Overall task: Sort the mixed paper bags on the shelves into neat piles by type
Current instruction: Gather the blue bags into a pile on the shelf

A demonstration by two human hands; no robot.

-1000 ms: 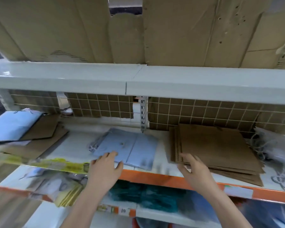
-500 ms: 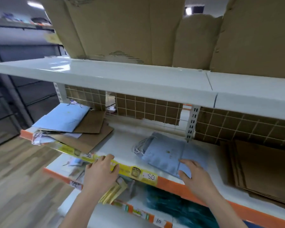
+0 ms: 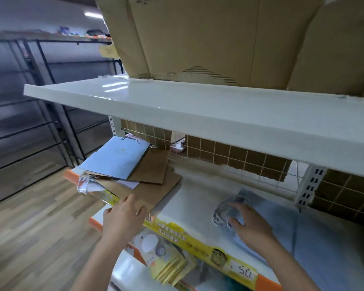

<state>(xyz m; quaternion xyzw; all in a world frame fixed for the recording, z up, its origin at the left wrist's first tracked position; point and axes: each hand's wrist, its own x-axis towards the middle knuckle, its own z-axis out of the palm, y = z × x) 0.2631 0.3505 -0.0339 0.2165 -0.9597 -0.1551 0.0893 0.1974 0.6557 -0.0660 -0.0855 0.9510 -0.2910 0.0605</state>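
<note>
A white shelf (image 3: 189,198) with an orange front lip carries the bags; wood flooring (image 3: 29,217) lies at 8 o'clock. At 10 o'clock a mixed pile holds a light blue bag (image 3: 116,157) over brown bags (image 3: 153,187). The left hand (image 3: 122,217) rests straight fingers on the brown bags' near edge. At 3 o'clock the right hand (image 3: 251,224), fingers spread wide, presses a grey-blue bag (image 3: 282,219)

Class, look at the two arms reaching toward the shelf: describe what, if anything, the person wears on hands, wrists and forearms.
Both arms are bare as far as the picture shows. The left hand and right hand wear no gloves, and no rings, watch or bracelet can be seen. No sleeve edge shows on either forearm before the bottom of the frame.
</note>
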